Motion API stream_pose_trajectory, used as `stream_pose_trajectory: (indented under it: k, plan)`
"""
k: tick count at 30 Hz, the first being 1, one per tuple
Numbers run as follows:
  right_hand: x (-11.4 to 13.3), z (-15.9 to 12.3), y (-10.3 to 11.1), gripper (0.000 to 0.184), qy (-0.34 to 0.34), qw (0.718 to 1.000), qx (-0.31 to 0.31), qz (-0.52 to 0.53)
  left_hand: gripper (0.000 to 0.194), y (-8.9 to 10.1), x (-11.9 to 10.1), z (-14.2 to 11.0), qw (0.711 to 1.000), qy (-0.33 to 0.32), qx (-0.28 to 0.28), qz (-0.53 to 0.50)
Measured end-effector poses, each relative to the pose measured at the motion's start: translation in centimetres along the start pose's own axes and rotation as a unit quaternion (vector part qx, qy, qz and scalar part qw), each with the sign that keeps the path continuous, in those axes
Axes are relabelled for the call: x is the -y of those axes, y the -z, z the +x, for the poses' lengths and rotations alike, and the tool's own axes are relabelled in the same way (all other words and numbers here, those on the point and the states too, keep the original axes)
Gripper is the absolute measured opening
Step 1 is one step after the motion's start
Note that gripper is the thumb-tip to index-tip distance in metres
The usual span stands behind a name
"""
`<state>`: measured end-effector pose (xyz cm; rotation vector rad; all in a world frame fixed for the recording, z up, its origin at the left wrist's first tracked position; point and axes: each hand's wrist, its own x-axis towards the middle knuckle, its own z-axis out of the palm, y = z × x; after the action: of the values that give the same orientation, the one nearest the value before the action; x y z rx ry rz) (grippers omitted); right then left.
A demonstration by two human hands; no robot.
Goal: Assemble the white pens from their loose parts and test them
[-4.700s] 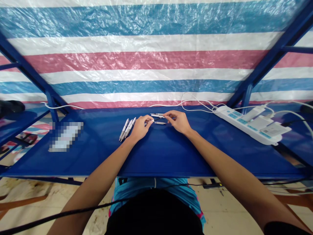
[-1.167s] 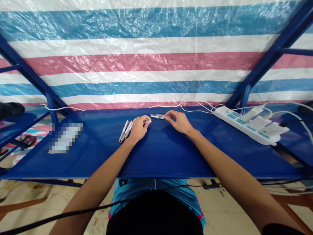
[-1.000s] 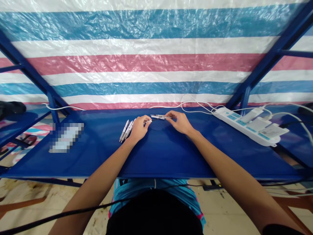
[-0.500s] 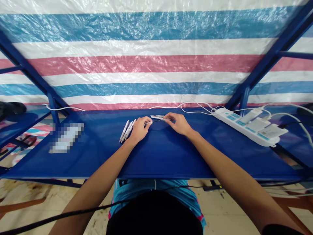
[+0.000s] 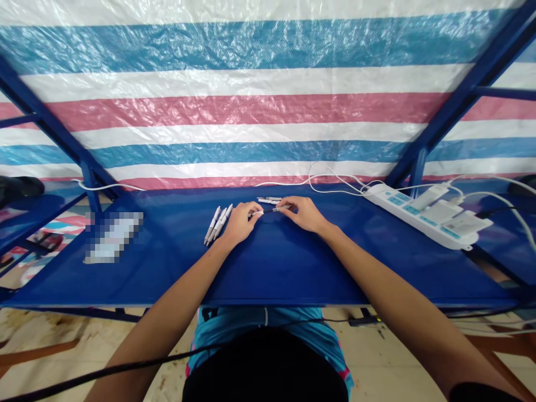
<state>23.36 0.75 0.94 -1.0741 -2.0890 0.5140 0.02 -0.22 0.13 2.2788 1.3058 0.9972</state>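
Note:
My left hand (image 5: 242, 222) is closed, pinching a white pen barrel (image 5: 261, 212) whose tip shows past the fingers. A thin dark refill (image 5: 269, 210) runs from it toward my right hand (image 5: 305, 213). That hand is closed too, its thumb and fingertips on a greyish pen front piece (image 5: 277, 209) around the refill's right end. Most of both pen parts is hidden by the fingers. Just left of my left hand, several white and grey pens (image 5: 218, 224) lie side by side. Behind the fingertips lie a few more pens or pen parts (image 5: 268, 200), partly covered by my right hand.
The blue tabletop (image 5: 285, 268) carries a white power strip (image 5: 419, 215) with plugged-in chargers at the right. White cables (image 5: 335, 176) trail along the back edge. A blurred-out flat object (image 5: 113, 237) lies at the left. Behind stands a striped plastic sheet (image 5: 268, 106).
The right fingers have shifted slightly toward me, and more of the greyish front piece shows on the refill. The gap between the two pen parts looks shorter. The lying pens have not moved.

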Motion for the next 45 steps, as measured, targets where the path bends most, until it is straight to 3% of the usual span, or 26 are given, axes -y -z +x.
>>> stream_pose_trajectory:
  k: [7,15,30,45]
  plan:
    - [0.56,-0.12,-0.39,0.016,0.001,0.999,0.043,0.015,0.011,-0.03,-0.73,-0.09,0.999,-0.014,0.029,-0.011]
    - [0.72,-0.14,-0.77,0.017,0.005,0.998,0.047,0.049,0.012,0.07,-0.83,-0.1,0.998,-0.021,0.052,-0.022]
    - [0.6,-0.23,-0.84,0.02,0.014,0.996,0.056,0.063,0.012,0.0,-0.76,-0.2,0.998,-0.026,0.048,-0.022]
    - [0.98,-0.42,-0.52,0.028,-0.034,0.987,0.103,0.122,0.011,-0.26,-0.63,-0.24,0.998,-0.047,0.045,-0.019]
